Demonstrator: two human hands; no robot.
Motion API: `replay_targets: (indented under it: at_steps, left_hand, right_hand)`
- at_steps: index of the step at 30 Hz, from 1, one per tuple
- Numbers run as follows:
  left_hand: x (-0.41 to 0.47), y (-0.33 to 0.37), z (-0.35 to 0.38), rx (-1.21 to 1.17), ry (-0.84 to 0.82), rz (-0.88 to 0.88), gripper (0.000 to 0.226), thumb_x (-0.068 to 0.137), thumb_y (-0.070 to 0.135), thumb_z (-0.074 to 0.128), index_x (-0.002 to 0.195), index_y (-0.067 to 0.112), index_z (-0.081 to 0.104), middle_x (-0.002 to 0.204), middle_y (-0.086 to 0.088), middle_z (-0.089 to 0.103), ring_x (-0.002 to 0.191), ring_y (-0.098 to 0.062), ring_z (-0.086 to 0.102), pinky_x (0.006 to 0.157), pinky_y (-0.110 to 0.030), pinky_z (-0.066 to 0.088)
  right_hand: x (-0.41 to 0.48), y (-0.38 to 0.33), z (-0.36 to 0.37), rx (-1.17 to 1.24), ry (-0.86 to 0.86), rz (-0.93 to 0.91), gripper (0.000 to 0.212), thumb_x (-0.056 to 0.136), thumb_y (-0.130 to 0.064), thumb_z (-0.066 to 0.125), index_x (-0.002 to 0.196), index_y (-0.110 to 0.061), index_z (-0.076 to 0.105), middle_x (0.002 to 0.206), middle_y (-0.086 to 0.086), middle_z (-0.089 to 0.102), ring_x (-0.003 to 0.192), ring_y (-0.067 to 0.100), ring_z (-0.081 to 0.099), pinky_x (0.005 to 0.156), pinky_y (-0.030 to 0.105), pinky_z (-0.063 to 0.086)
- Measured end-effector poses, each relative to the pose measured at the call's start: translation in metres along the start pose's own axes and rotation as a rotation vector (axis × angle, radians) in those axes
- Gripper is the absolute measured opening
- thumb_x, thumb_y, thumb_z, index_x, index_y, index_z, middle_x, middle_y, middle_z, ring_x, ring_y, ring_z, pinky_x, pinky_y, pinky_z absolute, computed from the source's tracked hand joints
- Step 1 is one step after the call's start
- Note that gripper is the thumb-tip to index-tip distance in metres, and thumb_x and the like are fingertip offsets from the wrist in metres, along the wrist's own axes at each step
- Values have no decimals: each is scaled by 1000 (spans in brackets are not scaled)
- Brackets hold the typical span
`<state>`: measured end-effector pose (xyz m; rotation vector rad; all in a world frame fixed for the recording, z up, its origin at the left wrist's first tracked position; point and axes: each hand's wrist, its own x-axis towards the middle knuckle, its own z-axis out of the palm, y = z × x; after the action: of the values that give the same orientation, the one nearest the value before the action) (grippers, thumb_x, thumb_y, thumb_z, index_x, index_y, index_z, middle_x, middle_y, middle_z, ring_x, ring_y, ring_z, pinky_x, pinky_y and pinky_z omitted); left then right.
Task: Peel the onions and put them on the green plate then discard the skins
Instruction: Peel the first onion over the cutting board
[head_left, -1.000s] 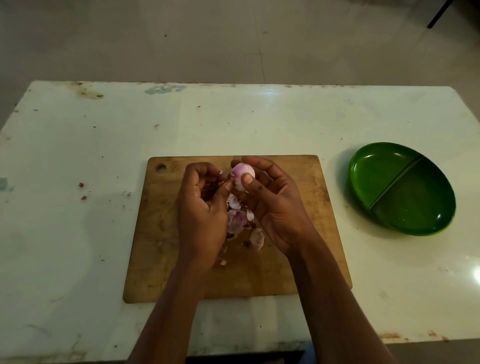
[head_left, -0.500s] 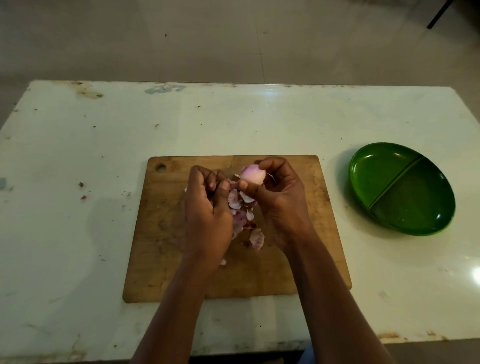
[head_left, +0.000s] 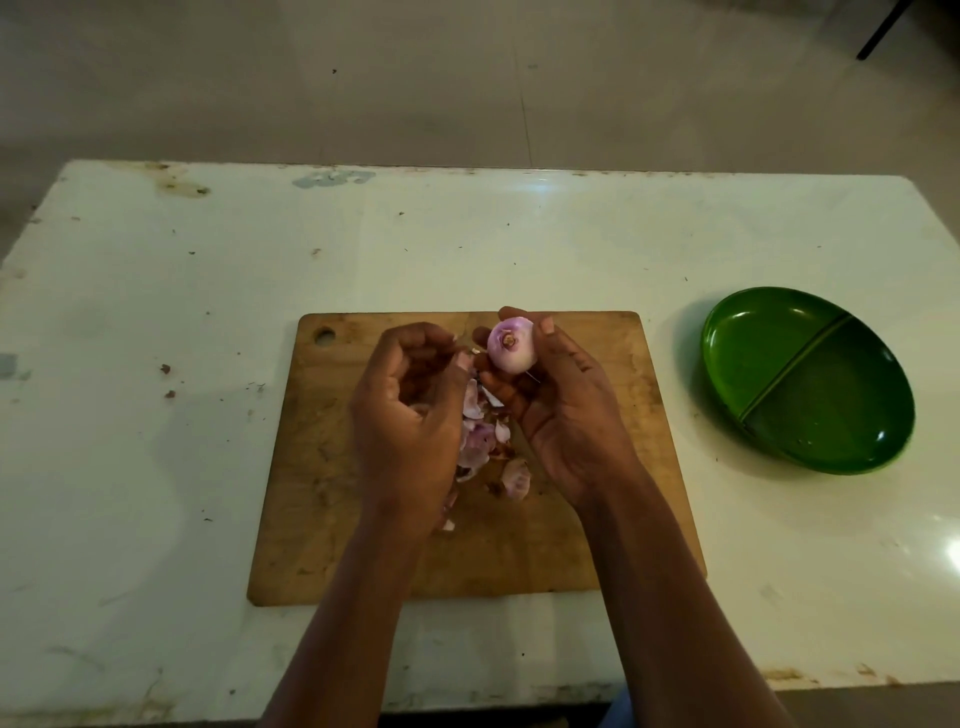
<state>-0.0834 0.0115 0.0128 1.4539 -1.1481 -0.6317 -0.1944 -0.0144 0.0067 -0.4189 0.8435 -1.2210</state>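
A small pale purple onion (head_left: 511, 347) is held in my right hand (head_left: 561, 410) above the far part of the wooden cutting board (head_left: 597, 519), its root end facing me. My left hand (head_left: 410, 410) is curled just left of it, fingertips close to the onion; whether it holds a scrap of skin I cannot tell. A pile of purple onion skins (head_left: 485, 441) lies on the board between and under my hands. The green divided plate (head_left: 805, 379) sits on the table to the right, with nothing in it.
The white table (head_left: 156, 364) is stained and speckled with small scraps at the left. Its front edge runs just below the board. Grey floor lies beyond the far edge.
My right hand has turned the onion so its root end faces me and lifted it slightly. My left hand has drawn a little away from it.
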Motion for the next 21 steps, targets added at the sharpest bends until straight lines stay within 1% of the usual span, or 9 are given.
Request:
replay_targets:
  at_steps: [3,6,9,12,16,19,21]
  left_hand:
    - [-1,2,1,15,-35,35,21,80,14,73,97,19,62,90,18,64,87,0,64,70,-10,51]
    - [-1,4,0,2,-69,56,30,77,13,76,94,30,58,89,23,62,86,4,64,70,-10,51]
    - [0,4,-1,5,-68,72,33,77,11,76,94,31,57,89,24,62,85,4,64,71,-12,53]
    - [0,5,-2,-3,-55,84,37,77,9,76,93,36,56,89,21,63,84,2,65,71,-14,54]
    - [0,4,-3,-13,-58,85,35,77,9,76,93,34,58,89,19,65,83,-1,66,72,-18,55]
    - [0,3,-2,3,-61,87,29,77,9,76,95,25,60,89,18,64,85,-1,65,71,-14,54]
    - [1,4,-3,-6,-67,78,29,77,8,76,92,26,60,87,20,63,83,4,64,68,-9,51]
  right_hand:
    - [-3,-1,1,-77,-41,-5,22,91,-24,52,93,-9,68,83,6,73,77,16,69,70,26,59]
    - [-4,-2,3,-130,-102,-4,33,81,-30,55,98,-4,66,84,7,71,77,16,69,64,24,56]
    - [-3,-1,1,-173,-120,-27,37,81,-29,57,102,1,63,89,9,68,80,17,67,67,25,55]
    - [-2,0,-1,-206,-136,-53,31,83,-24,57,101,1,63,93,8,66,83,16,66,68,24,54]
    - [-2,-1,-2,-198,-159,-51,32,81,-21,59,102,1,64,91,6,69,83,15,68,69,24,55]
    - [-2,-2,-3,-199,-178,-42,32,77,-21,62,103,-3,65,92,6,70,85,16,68,71,25,55]
    - [-2,-2,-3,-199,-184,-41,35,74,-25,65,103,-4,66,92,6,70,85,15,67,70,24,55]
